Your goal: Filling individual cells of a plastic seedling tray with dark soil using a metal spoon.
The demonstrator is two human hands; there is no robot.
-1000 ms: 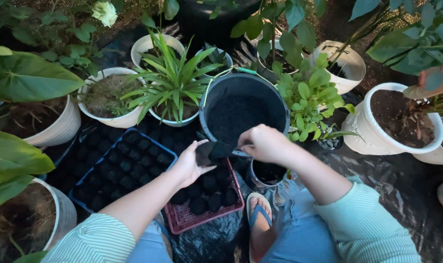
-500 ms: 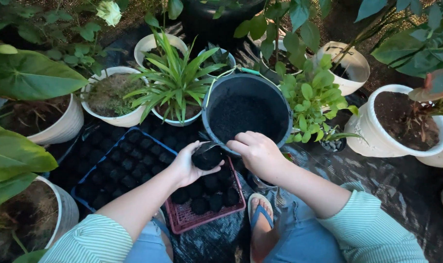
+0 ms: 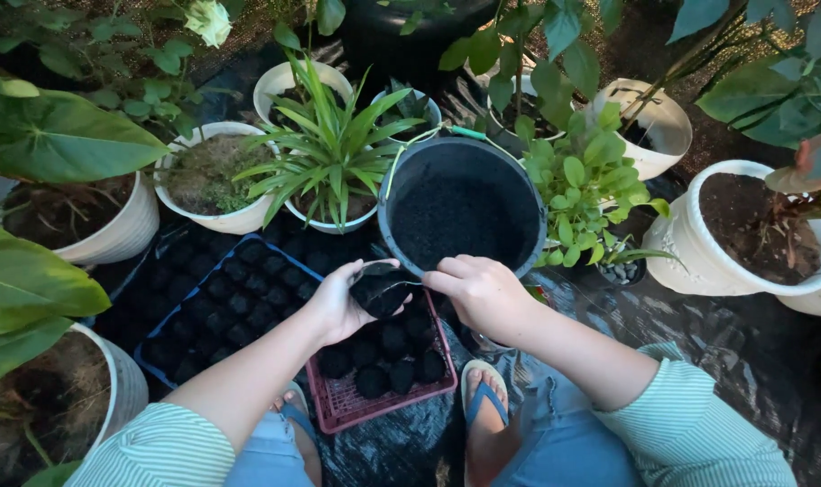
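Left hand [image 3: 338, 302] cups a small black grow bag [image 3: 381, 290], fingers curled around it, just above the pink crate [image 3: 352, 406]. Right hand [image 3: 483, 293] pinches the bag's rim, fingers pressed together. Judged progress: the blue tray [image 3: 153, 365] looks full of soil-filled bags; the crate holds several at its far end, near end bare. A black bucket of soil [image 3: 460, 212] sits just beyond. Ground: black plastic sheet [image 3: 699, 316], ringed by white potted plants [image 3: 753, 225].

Left hand [image 3: 338, 307] hides the small black bag's [image 3: 381, 290] near side; bag's contents unclear.
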